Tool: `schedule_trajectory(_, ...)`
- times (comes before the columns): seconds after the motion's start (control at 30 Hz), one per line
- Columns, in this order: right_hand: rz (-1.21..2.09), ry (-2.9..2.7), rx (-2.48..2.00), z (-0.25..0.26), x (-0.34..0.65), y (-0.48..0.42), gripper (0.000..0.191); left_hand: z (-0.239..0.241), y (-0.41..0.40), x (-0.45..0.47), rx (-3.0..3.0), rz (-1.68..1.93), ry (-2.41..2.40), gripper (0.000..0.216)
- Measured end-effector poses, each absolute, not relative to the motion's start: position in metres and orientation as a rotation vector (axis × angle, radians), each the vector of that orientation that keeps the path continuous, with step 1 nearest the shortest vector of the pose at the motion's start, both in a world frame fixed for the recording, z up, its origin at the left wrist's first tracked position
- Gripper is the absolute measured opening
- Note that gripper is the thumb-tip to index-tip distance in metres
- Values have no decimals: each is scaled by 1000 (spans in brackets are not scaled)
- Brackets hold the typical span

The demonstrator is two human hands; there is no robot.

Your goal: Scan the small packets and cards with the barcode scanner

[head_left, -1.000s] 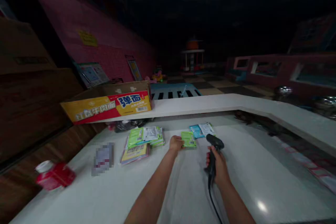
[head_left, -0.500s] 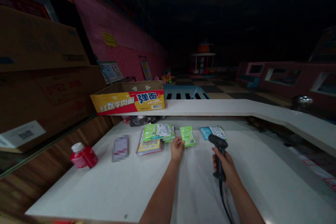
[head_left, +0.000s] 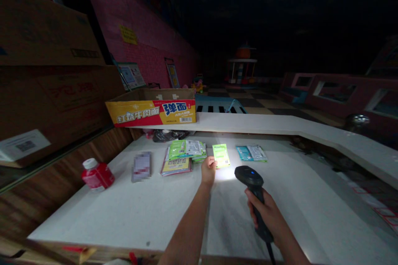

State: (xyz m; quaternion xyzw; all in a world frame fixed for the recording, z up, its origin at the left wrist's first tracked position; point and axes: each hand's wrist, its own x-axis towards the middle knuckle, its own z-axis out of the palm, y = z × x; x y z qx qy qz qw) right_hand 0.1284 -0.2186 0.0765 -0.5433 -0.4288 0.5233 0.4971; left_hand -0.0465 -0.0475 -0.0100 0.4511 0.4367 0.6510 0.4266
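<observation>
My left hand [head_left: 208, 170] rests on the white counter [head_left: 155, 211], its fingers pinching the near left corner of a small green packet [head_left: 221, 155] that lies flat. My right hand [head_left: 266, 214] is closed round the grip of a black handheld barcode scanner [head_left: 250, 182], whose head points at the packet and throws a bright light patch onto it and the counter. A cable runs from the scanner's base off the bottom edge. Left of the packet lies a pile of green and yellow packets [head_left: 182, 155]. To its right lies a blue and white packet [head_left: 251, 152].
A red bottle with a white cap [head_left: 97, 175] lies at the counter's left. A blurred card [head_left: 141, 166] lies near the pile. A yellow and red cardboard box [head_left: 152, 107] stands on the raised white ledge [head_left: 280, 124]. Brown cartons [head_left: 46, 70] are stacked at the left.
The scanner has drawn back toward me and now lights the green packet. My left hand has stayed at the packet's corner. The view has shifted slightly.
</observation>
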Motion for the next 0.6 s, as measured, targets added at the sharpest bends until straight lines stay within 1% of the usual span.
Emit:
schedule_trajectory(0.13,1276,-1036,-1329,77,130,-221,45,-11,-47,-46,1161,1642,1150,20)
schedule_trajectory(0.3,1273,-1009,-1334,73,130,-221,45,-14,-47,-45,1070,1628,993,28)
schedule_trajectory(0.4,1275,-984,-1318,68,132,-215,44,-14,-47,-46,1067,1627,986,32)
schedule_trajectory(0.6,1338,-830,-1200,57,146,-175,48,-10,-48,-46,1070,1616,980,38)
